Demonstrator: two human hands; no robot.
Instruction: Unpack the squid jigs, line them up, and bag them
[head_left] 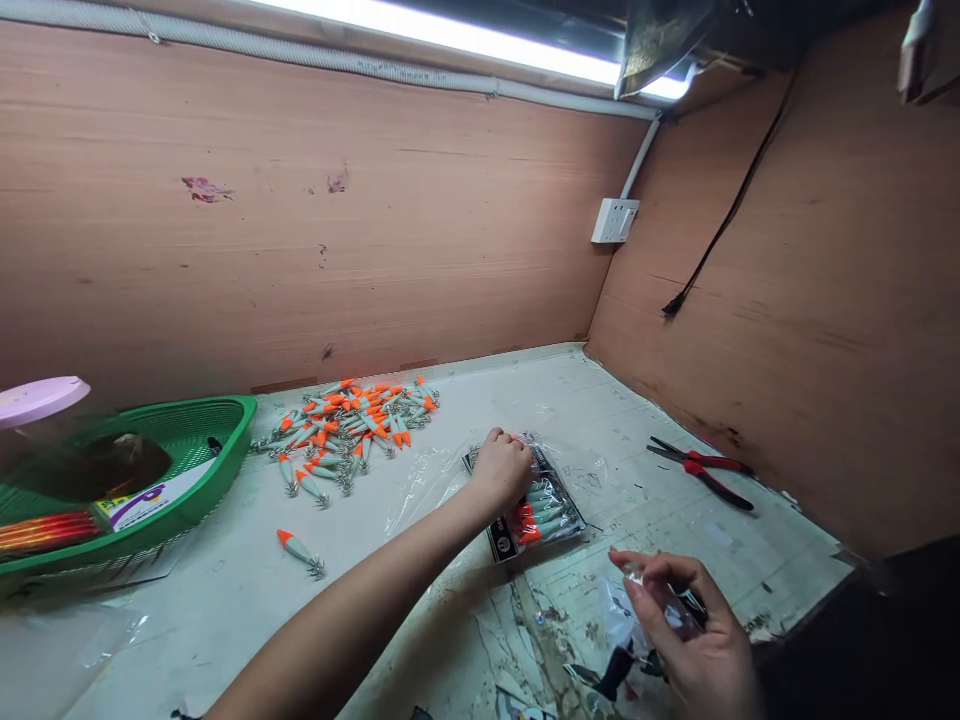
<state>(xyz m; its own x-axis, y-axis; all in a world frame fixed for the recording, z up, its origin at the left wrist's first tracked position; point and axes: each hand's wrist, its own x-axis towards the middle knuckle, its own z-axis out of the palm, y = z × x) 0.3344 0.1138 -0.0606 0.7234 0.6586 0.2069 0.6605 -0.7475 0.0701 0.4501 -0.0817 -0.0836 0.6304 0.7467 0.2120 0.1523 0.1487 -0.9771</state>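
My left hand (501, 468) reaches forward with its fingers curled, pressing on the far end of a clear plastic pack (544, 512) of orange-and-pale-green squid jigs on a black card. My right hand (686, 625) is low at the front right, fingers bent around a small clear plastic bag (664, 600). A pile of loose jigs (352, 425) with orange heads and hooked ends lies at the back of the table, left of the pack. One single jig (298, 550) lies apart, nearer to me.
A green plastic basket (217, 455) with packets stands at the left, a pink-lidded jar (37, 400) behind it. Red-handled pliers (705, 472) lie at the right by the wooden side wall. A wall socket (613, 220) is in the corner. Loose clear bags (427, 480) lie about.
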